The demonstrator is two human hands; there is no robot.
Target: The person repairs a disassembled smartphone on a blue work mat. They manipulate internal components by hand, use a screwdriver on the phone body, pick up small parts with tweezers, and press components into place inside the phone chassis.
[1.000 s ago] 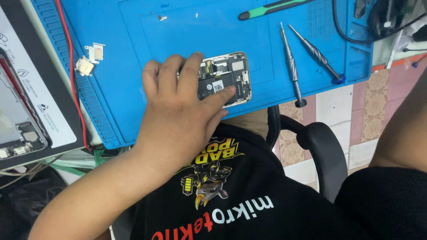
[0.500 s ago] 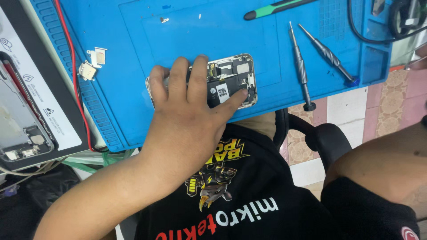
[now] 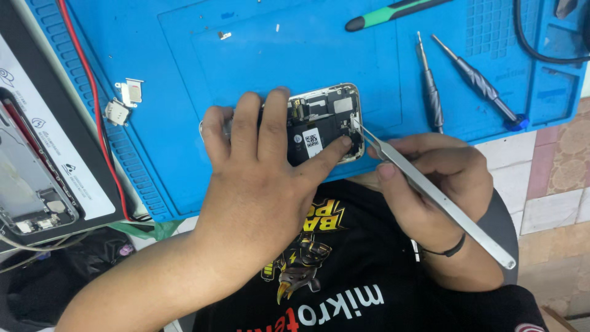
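Blue repair mat (image 3: 184, 80) holds an opened smartphone (image 3: 322, 120) near its front edge. The left hand (image 3: 264, 184) presses flat on the phone, steadying it, while the right hand (image 3: 430, 178) grips metal tweezers (image 3: 430, 190), tips at the phone's right edge. The step appears to be picking at a small internal part, calling for a fine, steady pinch.

One opened phone (image 3: 322, 123), one pair of tweezers (image 3: 430, 190), two grey screwdrivers (image 3: 429, 86) far right, one green-handled tool (image 3: 393, 12), two small metal brackets (image 3: 123, 101) left, one blue mat (image 3: 184, 74).

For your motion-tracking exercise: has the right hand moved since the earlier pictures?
Yes. The right hand, out of view before, has come in beside the opened phone on the blue mat, holding tweezers to it.
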